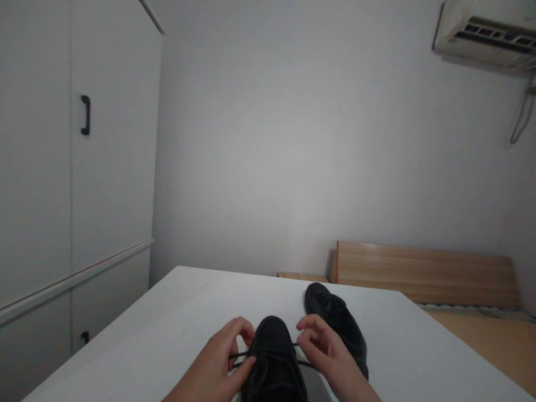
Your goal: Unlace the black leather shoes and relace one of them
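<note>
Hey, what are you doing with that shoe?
A person has both bare hands at a black shoe on a white table, its toe pointing away. The left hand is on one side and the right hand on the other. Black laces stretch out from both sides of the shoe to the fingers, which seem to be holding them. A second black shoe sits on the table just beyond the right hand.

The near shoe (274,338) is cropped, its laces (239,354) apparently part-hidden.
</note>
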`<state>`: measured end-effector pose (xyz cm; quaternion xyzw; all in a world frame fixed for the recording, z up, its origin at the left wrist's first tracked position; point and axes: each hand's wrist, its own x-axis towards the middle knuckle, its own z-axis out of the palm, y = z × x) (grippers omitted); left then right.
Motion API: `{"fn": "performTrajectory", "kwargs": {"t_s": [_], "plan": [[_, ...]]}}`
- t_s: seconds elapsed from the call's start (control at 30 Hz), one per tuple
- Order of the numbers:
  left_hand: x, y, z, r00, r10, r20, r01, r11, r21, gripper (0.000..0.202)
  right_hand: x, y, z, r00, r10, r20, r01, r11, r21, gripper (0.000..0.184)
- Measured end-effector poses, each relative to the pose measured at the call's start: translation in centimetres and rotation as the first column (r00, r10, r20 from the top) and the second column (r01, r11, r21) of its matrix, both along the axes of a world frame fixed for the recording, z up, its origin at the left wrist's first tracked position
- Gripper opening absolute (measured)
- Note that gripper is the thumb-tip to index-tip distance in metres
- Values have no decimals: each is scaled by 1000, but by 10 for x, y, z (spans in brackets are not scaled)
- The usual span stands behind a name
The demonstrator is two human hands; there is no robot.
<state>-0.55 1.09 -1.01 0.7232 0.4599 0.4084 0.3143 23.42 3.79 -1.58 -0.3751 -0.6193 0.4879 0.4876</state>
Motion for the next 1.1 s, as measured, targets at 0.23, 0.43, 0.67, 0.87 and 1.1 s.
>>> {"fn": "performTrajectory", "kwargs": {"t_s": [0.23,0.43,0.67,0.87,1.1], "plan": [[0,1,2,994,48,-97,-48,999,-4,13,15,-6,22,913,123,388,-141,990,17,28],[-10,10,2,983,138,-119,-139,990,5,17,11,-5,20,834,-99,543,0,984,179,9],[-11,4,16,905,-42,423,159,956,-246,48,14,-4,19,914,-271,302,167,929,329,5],[-11,4,22,692,20,722,224,945,-240,50,10,-2,23,952,-192,-238,198,980,1,39],[-24,3,23,831,70,552,-56,998,-42,59,17,-15,32,850,-453,-268,499,856,135,45]]}}
